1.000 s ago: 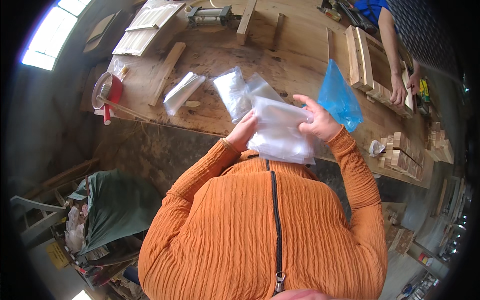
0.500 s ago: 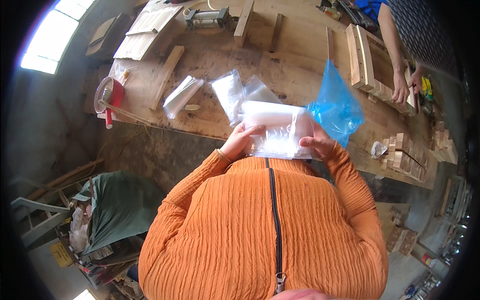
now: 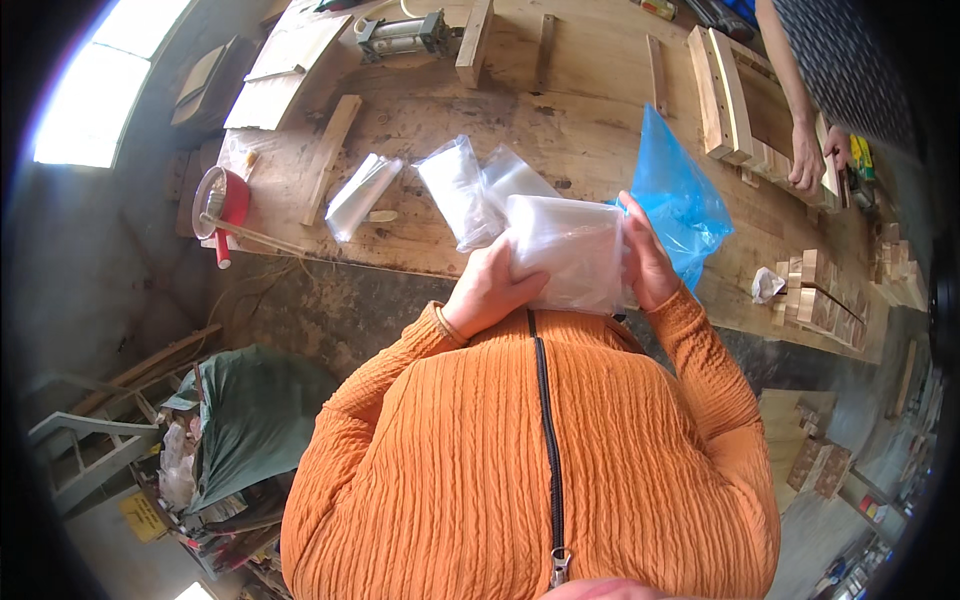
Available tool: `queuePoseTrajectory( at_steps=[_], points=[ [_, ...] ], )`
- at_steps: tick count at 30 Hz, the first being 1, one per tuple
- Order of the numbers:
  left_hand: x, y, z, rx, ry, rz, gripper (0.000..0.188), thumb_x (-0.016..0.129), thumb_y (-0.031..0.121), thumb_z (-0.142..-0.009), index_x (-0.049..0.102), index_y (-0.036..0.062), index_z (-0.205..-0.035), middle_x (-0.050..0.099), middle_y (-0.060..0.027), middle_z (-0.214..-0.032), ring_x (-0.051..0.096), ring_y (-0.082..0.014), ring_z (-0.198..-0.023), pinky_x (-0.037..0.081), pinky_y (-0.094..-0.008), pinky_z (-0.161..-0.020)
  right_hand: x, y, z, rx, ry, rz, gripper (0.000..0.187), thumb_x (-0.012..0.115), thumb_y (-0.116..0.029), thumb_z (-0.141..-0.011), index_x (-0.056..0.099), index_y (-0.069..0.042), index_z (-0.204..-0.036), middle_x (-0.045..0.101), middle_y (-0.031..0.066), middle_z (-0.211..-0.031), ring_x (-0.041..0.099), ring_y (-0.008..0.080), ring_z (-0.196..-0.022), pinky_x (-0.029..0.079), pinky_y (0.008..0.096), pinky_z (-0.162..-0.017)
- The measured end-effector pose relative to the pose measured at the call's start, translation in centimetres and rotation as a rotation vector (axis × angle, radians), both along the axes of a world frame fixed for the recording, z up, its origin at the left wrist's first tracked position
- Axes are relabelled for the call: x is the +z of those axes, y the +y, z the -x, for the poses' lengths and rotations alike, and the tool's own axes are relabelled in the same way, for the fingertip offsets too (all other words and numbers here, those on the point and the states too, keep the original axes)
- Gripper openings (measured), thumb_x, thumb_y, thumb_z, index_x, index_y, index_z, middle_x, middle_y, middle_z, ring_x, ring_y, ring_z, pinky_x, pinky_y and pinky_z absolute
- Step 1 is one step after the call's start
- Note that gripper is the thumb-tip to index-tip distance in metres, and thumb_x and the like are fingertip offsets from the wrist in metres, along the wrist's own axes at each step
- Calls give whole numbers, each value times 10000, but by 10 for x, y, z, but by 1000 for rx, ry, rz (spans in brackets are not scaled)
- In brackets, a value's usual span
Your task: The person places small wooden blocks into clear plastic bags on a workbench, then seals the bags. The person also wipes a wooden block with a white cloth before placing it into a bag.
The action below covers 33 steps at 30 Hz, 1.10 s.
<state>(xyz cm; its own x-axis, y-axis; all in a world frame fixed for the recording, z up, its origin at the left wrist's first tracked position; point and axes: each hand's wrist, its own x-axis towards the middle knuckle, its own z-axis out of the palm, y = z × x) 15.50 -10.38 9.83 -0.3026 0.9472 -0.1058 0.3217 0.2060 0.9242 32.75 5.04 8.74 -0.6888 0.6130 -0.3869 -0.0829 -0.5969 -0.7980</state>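
A stack of clear plastic bags (image 3: pixel 568 255) is held up in front of my chest, now lying fairly flat. My left hand (image 3: pixel 497 287) grips its left edge, thumb across the front and fingers mostly hidden behind. Along the right edge, my right hand (image 3: pixel 650 255) steadies it between fairly straight fingers and palm; part of that hand is behind the plastic. Beyond the stack, a folded clear bag bundle (image 3: pixel 458 190) and another clear bag (image 3: pixel 520 178) lie on the wooden table (image 3: pixel 440 250). A rolled clear bundle (image 3: pixel 362 198) rests farther left. Behind my right hand spreads a blue plastic bag (image 3: pixel 680 205).
At the table's left edge stands a red pot (image 3: pixel 232 200) with a stick. Wood strips (image 3: pixel 332 150) and a metal cylinder (image 3: pixel 402 35) lie farther back. A co-worker's hands (image 3: pixel 806 160) touch a wooden frame (image 3: pixel 735 100) at right, near stacked wood blocks (image 3: pixel 820 290).
The rolled top of the held stack has flattened out. My left thumb has moved onto its lower front, and my right fingers have straightened along its right edge.
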Motion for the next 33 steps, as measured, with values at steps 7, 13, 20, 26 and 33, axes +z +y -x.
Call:
queuePoseTrajectory(
  at_steps=[7,13,20,26,33],
  points=[
    [-17,3,15,32,-836,-104,533,680,142,-819,414,36,-1269,572,-78,-1117,551,-172,-1034,478,-323,-862,-4,13,-9,58,103,-143,375,433,-80,-839,504,42,-1187,589,101,-1084,556,153,-981,448,276,-895],
    [-69,-1,30,-15,-1211,-49,347,642,112,-852,501,54,-1164,591,-22,-1009,555,-117,-943,466,-286,-822,33,11,-8,134,264,-371,493,439,2,-713,492,-9,-1203,582,125,-1136,561,208,-1027,461,352,-916],
    [-52,-15,29,-162,-982,-21,478,639,179,-867,439,49,-1281,577,-70,-1149,541,-158,-1056,454,-313,-898,42,42,-35,346,43,-525,663,530,-253,-729,390,-62,-1348,479,174,-1297,503,215,-1136,439,365,-915],
    [-9,-10,24,-211,-727,10,505,669,151,-847,443,41,-1285,573,-74,-1134,527,-155,-1069,435,-312,-932,82,34,3,542,-104,-1189,713,704,-429,-712,483,-43,-1270,553,136,-1252,545,286,-1115,435,376,-914],
    [-2,-10,17,49,-822,-88,534,665,248,-849,445,2,-1268,572,-80,-1154,526,-163,-1081,438,-302,-921,19,28,2,715,-85,-297,448,742,-179,-751,565,10,-1117,649,86,-1009,624,184,-895,505,310,-781]
  ],
)
